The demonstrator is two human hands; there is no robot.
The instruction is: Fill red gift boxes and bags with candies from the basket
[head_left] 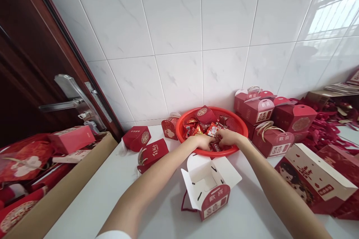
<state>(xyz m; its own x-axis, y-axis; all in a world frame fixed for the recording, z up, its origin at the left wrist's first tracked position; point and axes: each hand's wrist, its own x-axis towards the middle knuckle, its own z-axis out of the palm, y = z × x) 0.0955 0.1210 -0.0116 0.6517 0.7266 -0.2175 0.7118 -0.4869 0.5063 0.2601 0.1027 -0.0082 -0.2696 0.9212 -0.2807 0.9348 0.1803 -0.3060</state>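
Both hands reach into a red plastic basket [243,129] that stands against the tiled wall. My left hand [206,142] is among wrapped candies [198,130] near the basket's front rim, its fingertips mostly hidden. Close beside it, my right hand [226,138] has its fingers curled down by a dark red wrapped candy; whether it grips one is hard to see. A small red box [206,115] lies on the candies at the back of the basket. In front, between my forearms, an open red-and-white gift box [206,185] shows a bare white inside.
Closed red gift boxes [254,108] are stacked right of the basket, with a larger box [311,179] nearer me. Small red boxes [153,153] lie to the left. A carton [81,175] of red items stands by the door handle [60,106]. Red ribbon-like material [322,123] is heaped far right.
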